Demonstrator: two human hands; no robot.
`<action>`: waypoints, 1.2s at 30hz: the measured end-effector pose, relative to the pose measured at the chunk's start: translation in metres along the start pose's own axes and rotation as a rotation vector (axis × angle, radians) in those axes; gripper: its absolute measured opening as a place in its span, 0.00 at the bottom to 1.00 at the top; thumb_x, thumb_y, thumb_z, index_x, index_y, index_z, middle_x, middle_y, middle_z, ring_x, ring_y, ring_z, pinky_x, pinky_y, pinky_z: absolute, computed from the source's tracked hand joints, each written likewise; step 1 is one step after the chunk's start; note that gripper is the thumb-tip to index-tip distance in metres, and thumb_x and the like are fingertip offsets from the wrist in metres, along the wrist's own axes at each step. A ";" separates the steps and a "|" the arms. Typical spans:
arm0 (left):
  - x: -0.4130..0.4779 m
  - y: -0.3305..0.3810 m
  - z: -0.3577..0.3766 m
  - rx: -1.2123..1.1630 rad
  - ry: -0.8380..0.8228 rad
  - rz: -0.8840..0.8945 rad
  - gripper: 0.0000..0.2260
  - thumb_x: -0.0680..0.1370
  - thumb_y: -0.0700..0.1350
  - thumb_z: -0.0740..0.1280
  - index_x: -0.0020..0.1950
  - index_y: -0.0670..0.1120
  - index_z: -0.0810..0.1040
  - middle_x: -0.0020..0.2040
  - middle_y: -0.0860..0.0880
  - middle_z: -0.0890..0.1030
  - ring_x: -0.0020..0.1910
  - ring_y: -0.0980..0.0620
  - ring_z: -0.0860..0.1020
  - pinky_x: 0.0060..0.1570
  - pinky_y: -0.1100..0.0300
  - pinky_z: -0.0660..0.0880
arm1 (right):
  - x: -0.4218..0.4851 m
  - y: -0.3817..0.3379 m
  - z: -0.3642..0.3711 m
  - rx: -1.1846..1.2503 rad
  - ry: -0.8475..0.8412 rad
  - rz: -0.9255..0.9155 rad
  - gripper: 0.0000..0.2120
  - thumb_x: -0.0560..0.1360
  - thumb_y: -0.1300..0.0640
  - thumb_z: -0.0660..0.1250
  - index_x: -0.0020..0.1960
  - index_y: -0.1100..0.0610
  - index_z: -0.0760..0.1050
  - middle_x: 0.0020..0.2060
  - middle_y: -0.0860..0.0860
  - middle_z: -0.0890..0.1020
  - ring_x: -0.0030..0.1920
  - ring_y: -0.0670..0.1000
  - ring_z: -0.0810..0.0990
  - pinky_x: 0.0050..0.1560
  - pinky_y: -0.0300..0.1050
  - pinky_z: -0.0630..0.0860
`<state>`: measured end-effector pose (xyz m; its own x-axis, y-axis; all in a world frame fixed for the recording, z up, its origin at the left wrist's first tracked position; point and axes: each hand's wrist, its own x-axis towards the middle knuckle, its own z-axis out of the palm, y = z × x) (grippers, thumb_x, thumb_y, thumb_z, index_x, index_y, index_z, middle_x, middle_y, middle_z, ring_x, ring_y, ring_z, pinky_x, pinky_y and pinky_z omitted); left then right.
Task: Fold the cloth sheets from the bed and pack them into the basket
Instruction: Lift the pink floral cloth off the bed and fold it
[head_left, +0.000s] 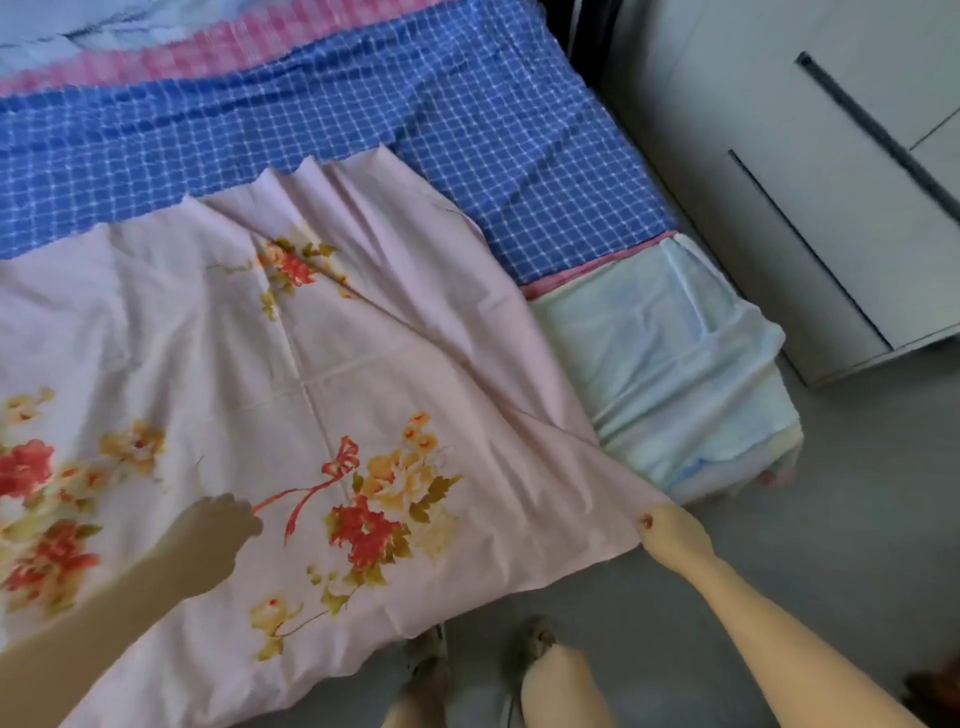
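A pale pink sheet with red and yellow flowers (311, 364) lies spread over the near part of the bed, its near edge hanging toward the floor. My right hand (670, 535) pinches the sheet's near right corner at the bed's edge. My left hand (218, 530) hovers over or rests on the sheet near a red ribbon print; its fingers look curled and blurred, with nothing visibly in them. Under the pink sheet lies a blue checked sheet (363, 119) with a pink checked border. No basket is in view.
The mattress corner in a pale green cover (665, 374) sticks out at the right. A grey cabinet (831, 182) stands beyond it across a strip of grey floor (857, 493). My legs and feet (530, 654) stand at the bed's near edge.
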<state>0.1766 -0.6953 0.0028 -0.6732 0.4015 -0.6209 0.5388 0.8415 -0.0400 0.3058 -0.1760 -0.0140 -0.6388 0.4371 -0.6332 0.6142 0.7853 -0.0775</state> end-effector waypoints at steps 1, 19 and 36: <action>0.016 0.031 -0.033 -0.030 0.019 0.027 0.17 0.74 0.35 0.62 0.58 0.49 0.81 0.54 0.49 0.80 0.56 0.47 0.76 0.59 0.53 0.71 | 0.011 0.002 0.006 0.083 0.004 0.038 0.17 0.77 0.60 0.55 0.30 0.53 0.60 0.30 0.48 0.67 0.31 0.48 0.67 0.30 0.42 0.60; 0.336 0.317 -0.156 0.192 0.232 0.590 0.15 0.80 0.47 0.54 0.54 0.47 0.80 0.52 0.47 0.80 0.52 0.43 0.77 0.54 0.54 0.68 | 0.066 0.023 0.065 0.004 -0.069 -0.856 0.05 0.69 0.51 0.69 0.34 0.47 0.76 0.29 0.42 0.75 0.32 0.44 0.66 0.34 0.36 0.63; 0.329 0.307 -0.158 0.545 -0.300 0.581 0.06 0.73 0.40 0.61 0.44 0.52 0.70 0.38 0.54 0.71 0.51 0.47 0.76 0.41 0.60 0.66 | 0.085 -0.013 0.048 0.483 0.024 -0.467 0.14 0.64 0.57 0.73 0.34 0.52 0.67 0.41 0.47 0.75 0.43 0.49 0.72 0.38 0.37 0.66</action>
<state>0.0406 -0.2479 -0.0903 -0.0930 0.5380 -0.8378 0.9777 0.2086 0.0255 0.2660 -0.1697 -0.1037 -0.8944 0.1128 -0.4328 0.4056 0.6122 -0.6787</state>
